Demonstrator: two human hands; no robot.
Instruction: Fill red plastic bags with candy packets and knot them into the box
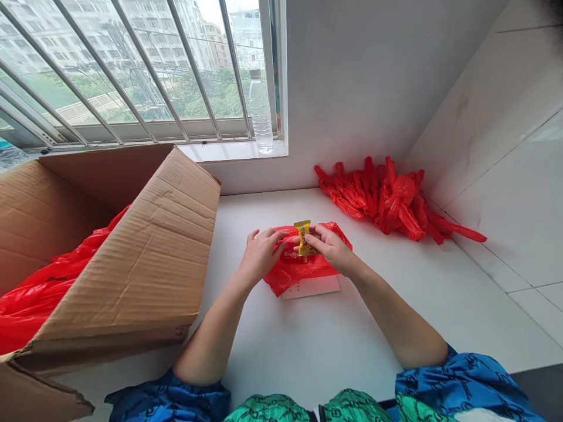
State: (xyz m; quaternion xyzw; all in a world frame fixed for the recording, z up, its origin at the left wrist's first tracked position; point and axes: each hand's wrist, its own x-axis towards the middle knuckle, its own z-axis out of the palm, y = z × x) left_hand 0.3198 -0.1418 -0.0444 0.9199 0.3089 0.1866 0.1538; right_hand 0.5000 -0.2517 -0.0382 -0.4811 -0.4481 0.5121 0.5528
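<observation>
A small yellow wrapped packet (303,237) with dark print is upright in the fingers of my right hand (333,249), pinched at its right side. Below it a red plastic bag (299,268) lies spread on the white counter, over part of a pale printed card or box (312,287) that shows at the front. My left hand (263,253) is at the bag's left side, fingers apart and stretched toward the packet. Nothing shows in it; whether its fingertips touch the bag I cannot tell.
A large open cardboard box (145,258) stands at the left with red plastic bags (65,275) inside. Several knotted red bags (396,199) lie in a heap against the wall at back right. A clear water bottle (261,117) stands on the sill by the barred window.
</observation>
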